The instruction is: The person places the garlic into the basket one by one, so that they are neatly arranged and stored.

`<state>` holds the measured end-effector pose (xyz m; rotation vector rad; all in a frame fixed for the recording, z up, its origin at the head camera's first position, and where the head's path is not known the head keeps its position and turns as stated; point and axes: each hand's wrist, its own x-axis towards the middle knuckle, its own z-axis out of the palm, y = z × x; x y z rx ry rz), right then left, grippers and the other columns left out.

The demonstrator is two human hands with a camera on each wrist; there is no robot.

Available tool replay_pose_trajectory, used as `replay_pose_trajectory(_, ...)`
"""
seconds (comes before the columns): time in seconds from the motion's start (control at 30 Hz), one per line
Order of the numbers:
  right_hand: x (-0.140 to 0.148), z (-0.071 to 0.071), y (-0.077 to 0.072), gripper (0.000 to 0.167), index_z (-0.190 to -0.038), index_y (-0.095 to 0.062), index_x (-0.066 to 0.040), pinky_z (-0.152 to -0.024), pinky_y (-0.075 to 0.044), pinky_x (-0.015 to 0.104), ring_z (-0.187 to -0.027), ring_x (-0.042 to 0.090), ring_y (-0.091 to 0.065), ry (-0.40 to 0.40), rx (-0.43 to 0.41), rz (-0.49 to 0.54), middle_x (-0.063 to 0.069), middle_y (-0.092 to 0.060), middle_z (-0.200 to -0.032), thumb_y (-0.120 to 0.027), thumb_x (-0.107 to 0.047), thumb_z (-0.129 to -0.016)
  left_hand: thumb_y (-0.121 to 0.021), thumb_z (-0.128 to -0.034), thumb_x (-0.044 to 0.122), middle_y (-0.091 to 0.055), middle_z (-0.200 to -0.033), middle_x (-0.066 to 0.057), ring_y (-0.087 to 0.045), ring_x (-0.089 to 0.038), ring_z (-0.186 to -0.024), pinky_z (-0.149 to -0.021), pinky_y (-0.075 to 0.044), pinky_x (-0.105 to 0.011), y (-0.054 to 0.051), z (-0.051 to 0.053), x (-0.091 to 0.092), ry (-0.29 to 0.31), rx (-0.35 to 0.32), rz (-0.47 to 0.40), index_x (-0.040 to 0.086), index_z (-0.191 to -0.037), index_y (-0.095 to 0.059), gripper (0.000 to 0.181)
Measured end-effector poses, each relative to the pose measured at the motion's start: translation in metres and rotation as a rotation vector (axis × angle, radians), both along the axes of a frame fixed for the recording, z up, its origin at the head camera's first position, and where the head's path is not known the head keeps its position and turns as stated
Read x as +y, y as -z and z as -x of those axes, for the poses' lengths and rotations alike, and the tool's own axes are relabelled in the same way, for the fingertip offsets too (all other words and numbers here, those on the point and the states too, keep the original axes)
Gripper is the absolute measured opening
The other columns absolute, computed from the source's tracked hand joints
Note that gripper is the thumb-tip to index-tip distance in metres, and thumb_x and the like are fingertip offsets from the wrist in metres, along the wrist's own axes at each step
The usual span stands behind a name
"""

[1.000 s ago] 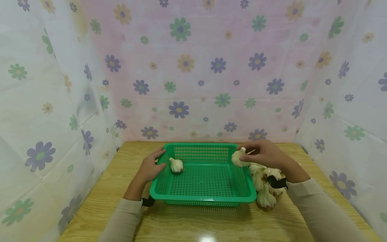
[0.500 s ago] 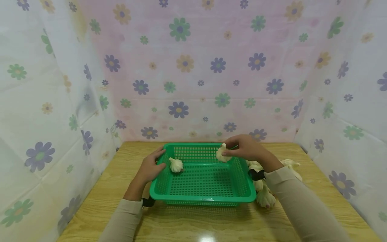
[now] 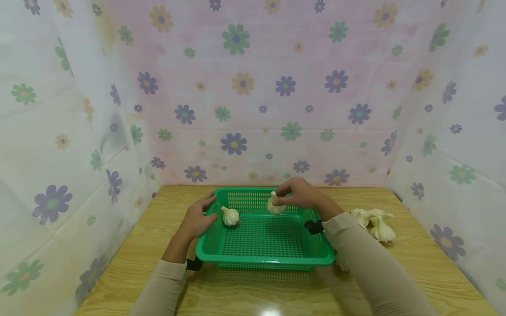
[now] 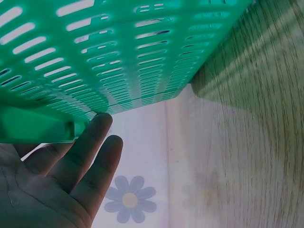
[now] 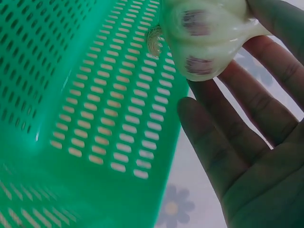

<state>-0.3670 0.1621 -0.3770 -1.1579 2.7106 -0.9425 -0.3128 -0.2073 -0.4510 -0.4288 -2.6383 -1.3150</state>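
In the head view, a green plastic basket (image 3: 269, 260) with slotted walls stands on the table. At its left side, my left hand (image 3: 196, 218) holds the rim, thumb over the top; in the left wrist view its fingers (image 4: 92, 156) reach along the outer wall. Over the basket's inside, my right hand (image 3: 302, 195) pinches a garlic bulb (image 3: 275, 205), stem up, above the basket floor. The right wrist view shows this bulb (image 5: 209, 38) up close, its roots toward the basket. Another garlic bulb (image 3: 230, 216) lies inside, near the left wall.
Several more garlic bulbs (image 3: 382, 228) lie on the wooden table (image 3: 237, 292) right of the basket, partly hidden by the right sleeve (image 3: 367, 259). Flower-printed cloth (image 3: 265, 96) encloses the table at the back and both sides.
My right hand has carried the garlic bulb leftward from the basket's right rim to over its inside. More bulbs show behind the right forearm. My left hand has stayed on the rim.
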Motion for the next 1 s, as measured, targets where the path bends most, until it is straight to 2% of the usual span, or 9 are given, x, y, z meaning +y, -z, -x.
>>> replay_pose_trajectory(0.13,-0.013,0.003,0.003,0.028,-0.118,-0.080,-0.020,-0.091,-0.059,0.041,-0.108,0.018,-0.072,-0.004,-0.006,-0.025,-0.001,-0.077,-0.119,-0.076,-0.034,-0.094,-0.059,-0.0915,0.012,-0.032,-0.169,0.000,-0.054,-0.039,-0.139,-0.080,-0.052,-0.034,0.000,0.000,0.000,-0.007,0.005,0.010,0.007,-0.157,-0.045,0.067)
replay_pose_trajectory(0.43,-0.037,0.011,0.013,0.027,-0.114,-0.081,-0.021,-0.085,-0.060,0.032,-0.102,0.016,-0.074,0.015,-0.094,-0.028,0.000,-0.077,-0.118,-0.080,-0.033,-0.090,-0.058,-0.0916,0.013,-0.031,-0.170,-0.001,-0.048,-0.039,-0.144,-0.088,-0.051,-0.040,0.000,-0.001,0.001,-0.008,0.018,0.035,0.006,-0.157,-0.044,0.067)
replay_pose_trajectory(0.67,-0.052,0.017,0.019,0.025,-0.111,-0.083,-0.022,-0.087,-0.060,0.036,-0.106,0.018,-0.073,0.016,-0.073,-0.047,0.000,-0.078,-0.116,-0.080,-0.035,-0.090,-0.058,-0.0910,0.012,-0.030,-0.170,-0.002,-0.044,-0.039,-0.147,-0.092,-0.050,-0.042,-0.001,-0.002,0.000,-0.016,0.013,0.047,0.006,-0.158,-0.043,0.069)
replay_pose_trajectory(0.83,-0.059,0.023,0.027,0.025,-0.109,-0.083,-0.023,-0.090,-0.059,0.038,-0.110,0.020,-0.072,0.058,-0.081,-0.067,0.000,-0.078,-0.118,-0.080,-0.037,-0.089,-0.059,-0.0912,0.013,-0.030,-0.170,-0.003,-0.037,-0.038,-0.151,-0.093,-0.046,-0.043,-0.002,-0.002,0.002,-0.024,0.005,0.053,0.006,-0.157,-0.044,0.068)
replay_pose_trajectory(1.0,-0.065,0.027,0.036,0.024,-0.107,-0.084,-0.023,-0.091,-0.059,0.041,-0.112,0.022,-0.071,0.116,-0.123,-0.056,0.001,-0.077,-0.118,-0.082,-0.037,-0.087,-0.059,-0.0922,0.014,-0.029,-0.170,-0.001,-0.031,-0.037,-0.154,-0.093,-0.044,-0.043,-0.002,-0.003,0.004,-0.034,-0.008,0.067,0.008,-0.158,-0.044,0.068)
